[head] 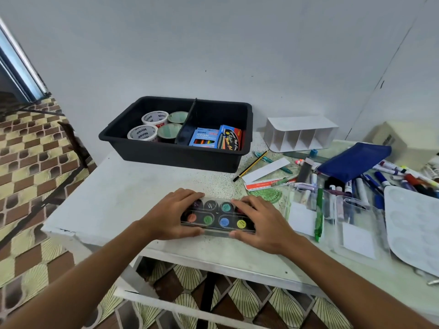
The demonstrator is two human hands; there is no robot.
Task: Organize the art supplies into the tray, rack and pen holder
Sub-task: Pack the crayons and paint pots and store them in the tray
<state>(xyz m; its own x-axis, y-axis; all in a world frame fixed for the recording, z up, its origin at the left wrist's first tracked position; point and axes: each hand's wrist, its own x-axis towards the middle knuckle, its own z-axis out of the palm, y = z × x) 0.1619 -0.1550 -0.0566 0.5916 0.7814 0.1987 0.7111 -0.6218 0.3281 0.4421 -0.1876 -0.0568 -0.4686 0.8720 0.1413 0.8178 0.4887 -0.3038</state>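
Near the tabletop's front edge, the left hand [172, 213] and right hand [259, 223] grip the paint palette's [217, 216] ends, seemingly resting flat.

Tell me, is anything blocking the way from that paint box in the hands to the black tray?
Nothing visible does. The paint box, held by the left hand and right hand, faces bare table up to the tray; the pencil lies off to the right.

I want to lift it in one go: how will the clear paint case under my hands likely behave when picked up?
The paint case looks like rigid clear plastic, so it should stay stiff. Its smooth walls may be slippery; the left hand and right hand gripping both ends helps. Flat and low, it seems unlikely to roll or tip.
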